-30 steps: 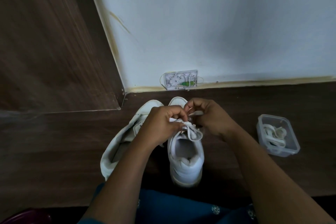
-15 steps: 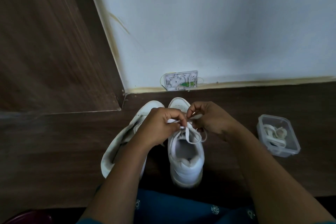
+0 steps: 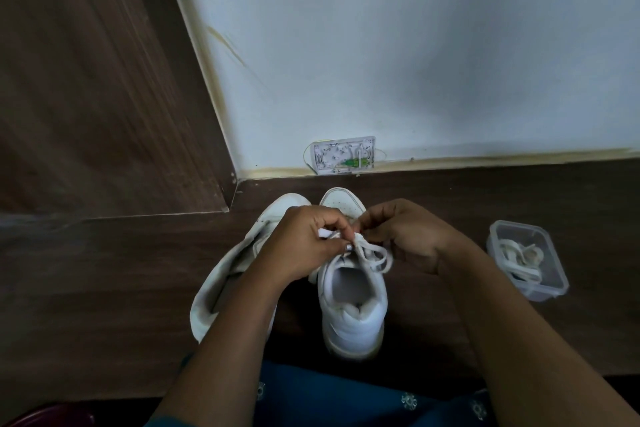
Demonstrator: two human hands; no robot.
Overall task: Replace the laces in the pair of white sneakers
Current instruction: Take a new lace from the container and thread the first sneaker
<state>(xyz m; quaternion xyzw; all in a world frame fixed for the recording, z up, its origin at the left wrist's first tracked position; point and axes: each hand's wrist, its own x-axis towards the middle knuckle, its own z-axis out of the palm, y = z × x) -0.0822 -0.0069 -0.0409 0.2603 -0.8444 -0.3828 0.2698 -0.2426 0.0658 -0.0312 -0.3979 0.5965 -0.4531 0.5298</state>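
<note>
2 smooth white sneakers sit on a dark wood-grain floor [image 3: 104, 270]: the upright sneaker [image 3: 349, 308], heel nearest, and the tipped sneaker [image 3: 221, 281] just beside it. The left hand [image 3: 301, 243] and right hand [image 3: 405, 232] each pinch its flat white lace [image 3: 375, 255]. 1 clear rectangular plastic tub [image 3: 519, 225] at right holds what may be laces.

Upright sneaker [image 3: 353, 315], toe to the wall, white lace [image 3: 367, 251] looped above its tongue; second sneaker [image 3: 216, 288] tipped sideways just beside it; spare laces [image 3: 516, 253] coiled at right.
</note>
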